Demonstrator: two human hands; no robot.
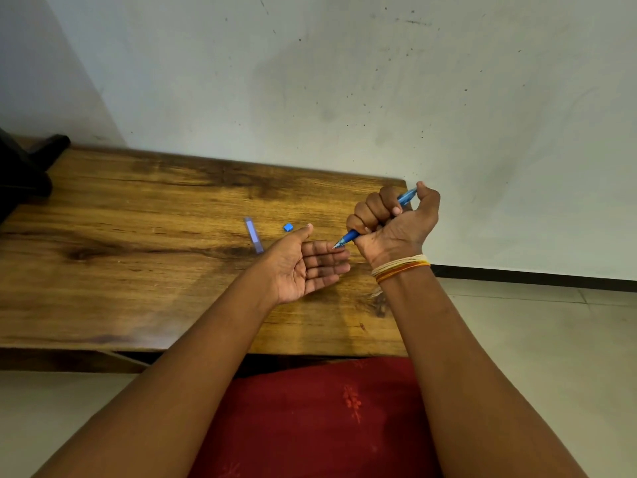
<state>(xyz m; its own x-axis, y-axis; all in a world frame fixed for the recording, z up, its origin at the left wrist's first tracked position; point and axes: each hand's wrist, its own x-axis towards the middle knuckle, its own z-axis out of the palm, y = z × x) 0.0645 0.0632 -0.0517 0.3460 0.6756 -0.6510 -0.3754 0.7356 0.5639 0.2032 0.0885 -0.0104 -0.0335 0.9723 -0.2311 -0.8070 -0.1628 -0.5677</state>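
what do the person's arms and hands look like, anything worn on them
The left forearm and right forearm are bare, with no sleeves in view. A bundle of thin threads in cream, yellow and orange circles the right wrist. The left hand and right hand show no rings or gloves.

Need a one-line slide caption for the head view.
Fisted right hand holds a blue pen, tip at the open left hand, over a wooden table bearing a clear cap.
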